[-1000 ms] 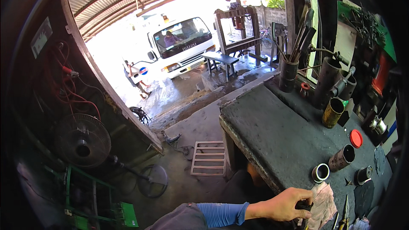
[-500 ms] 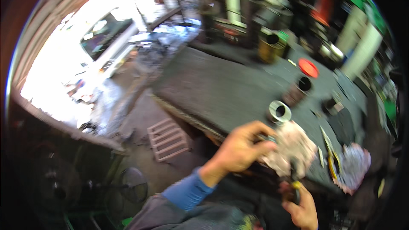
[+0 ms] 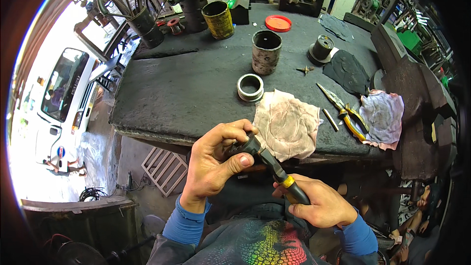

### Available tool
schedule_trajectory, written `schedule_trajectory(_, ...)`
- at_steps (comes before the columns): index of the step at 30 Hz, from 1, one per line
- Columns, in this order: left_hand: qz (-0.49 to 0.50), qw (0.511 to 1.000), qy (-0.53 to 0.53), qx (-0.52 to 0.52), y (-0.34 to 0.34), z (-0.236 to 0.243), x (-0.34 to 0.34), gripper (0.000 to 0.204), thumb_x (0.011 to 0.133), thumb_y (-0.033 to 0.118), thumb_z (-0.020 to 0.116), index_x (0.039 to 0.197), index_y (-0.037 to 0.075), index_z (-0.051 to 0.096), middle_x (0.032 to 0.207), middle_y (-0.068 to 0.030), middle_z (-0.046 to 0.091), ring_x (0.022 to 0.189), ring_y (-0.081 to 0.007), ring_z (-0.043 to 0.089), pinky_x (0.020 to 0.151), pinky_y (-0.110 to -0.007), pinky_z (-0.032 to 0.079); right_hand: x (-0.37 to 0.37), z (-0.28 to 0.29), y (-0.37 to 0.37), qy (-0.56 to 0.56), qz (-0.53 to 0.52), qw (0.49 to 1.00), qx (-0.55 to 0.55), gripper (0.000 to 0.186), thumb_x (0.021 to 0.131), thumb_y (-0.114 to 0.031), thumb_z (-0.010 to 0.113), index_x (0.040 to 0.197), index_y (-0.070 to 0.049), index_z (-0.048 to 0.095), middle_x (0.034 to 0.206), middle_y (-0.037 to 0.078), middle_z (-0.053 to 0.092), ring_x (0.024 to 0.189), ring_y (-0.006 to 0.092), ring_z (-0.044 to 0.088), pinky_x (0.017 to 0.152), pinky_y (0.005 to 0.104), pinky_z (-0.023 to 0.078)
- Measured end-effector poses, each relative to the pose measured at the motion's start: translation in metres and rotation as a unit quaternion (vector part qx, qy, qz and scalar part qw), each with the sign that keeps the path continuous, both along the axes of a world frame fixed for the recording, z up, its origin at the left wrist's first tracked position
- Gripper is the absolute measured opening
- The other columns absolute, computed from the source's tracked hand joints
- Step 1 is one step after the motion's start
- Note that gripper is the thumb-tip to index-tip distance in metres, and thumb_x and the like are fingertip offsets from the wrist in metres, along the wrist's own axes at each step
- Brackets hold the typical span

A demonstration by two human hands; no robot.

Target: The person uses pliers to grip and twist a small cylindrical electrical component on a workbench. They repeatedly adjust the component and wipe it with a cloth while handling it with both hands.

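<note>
My left hand (image 3: pixel 208 162) is closed round a small dark round part (image 3: pixel 250 145), thumb in front and fingers behind; much of it is hidden. My right hand (image 3: pixel 324 201) grips black-handled pliers (image 3: pixel 297 192) with a yellow band, their jaws reaching up-left to the part. Whether the jaws bite on it I cannot tell. Just beyond lies a stained pinkish cloth (image 3: pixel 288 126) at the bench's front edge. A short metal ring (image 3: pixel 250 88) sits by the cloth's far left corner, and behind it a tall grimy metal cylinder (image 3: pixel 266 53) stands upright.
On the dark bench (image 3: pixel 181 88), yellow-handled pliers (image 3: pixel 346 114) lie right of the cloth, beside a second rag (image 3: pixel 382 118). Farther back are a red lid (image 3: pixel 278 23), a yellow can (image 3: pixel 218 21) and a round metal part (image 3: pixel 322 48). A heavy vise-like block (image 3: pixel 412 98) borders the right side.
The view has swung right and steadied. My right hand has brought its pliers up to the part in my left hand; they were lower and apart before.
</note>
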State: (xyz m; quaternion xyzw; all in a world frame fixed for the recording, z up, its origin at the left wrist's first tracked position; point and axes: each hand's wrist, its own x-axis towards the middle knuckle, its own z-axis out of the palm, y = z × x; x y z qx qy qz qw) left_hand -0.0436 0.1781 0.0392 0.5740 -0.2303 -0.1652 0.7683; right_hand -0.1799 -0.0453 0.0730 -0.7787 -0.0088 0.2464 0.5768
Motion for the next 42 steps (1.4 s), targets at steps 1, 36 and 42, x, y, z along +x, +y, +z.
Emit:
schedule_trajectory(1, -0.001, 1.0, -0.012, 0.001, 0.0, -0.001, 0.0, 0.046, 0.085, 0.029, 0.091, 0.11, 0.0, 0.065, 0.123, -0.0216, 0.066, 0.091, -0.0136, 0.066, 0.084, -0.027, 0.055, -0.001, -0.001, 0.0, -0.004, 0.002, 1.0, -0.004, 0.042, 0.083, -0.007, 0.066, 0.125, 0.0, 0.066, 0.124, 0.017, 0.063, 0.117, 0.0378, 0.065, 0.101, 0.0425, 0.051)
schedule_trajectory(36, -0.05, 0.999, 0.001, 0.0, -0.015, -0.016, -0.005, 0.032, 0.092, 0.013, 0.084, 0.114, 0.0, 0.064, 0.133, -0.0183, 0.065, 0.119, -0.0193, 0.063, 0.107, -0.034, 0.05, -0.014, -0.024, -0.015, -0.017, -0.013, 0.999, 0.03, 0.051, 0.078, -0.003, 0.064, 0.128, 0.003, 0.062, 0.128, 0.014, 0.058, 0.119, 0.0302, 0.062, 0.104, 0.0381, 0.048)
schedule_trajectory(42, -0.054, 0.999, -0.002, -0.004, -0.016, -0.016, -0.004, 0.031, 0.092, 0.01, 0.083, 0.114, 0.0, 0.064, 0.133, -0.0181, 0.065, 0.119, -0.0191, 0.062, 0.107, -0.034, 0.049, -0.016, -0.031, -0.012, -0.01, -0.017, 1.0, 0.015, 0.042, 0.075, 0.0, 0.064, 0.117, 0.003, 0.06, 0.117, 0.015, 0.057, 0.107, 0.0288, 0.063, 0.095, 0.0395, 0.051)
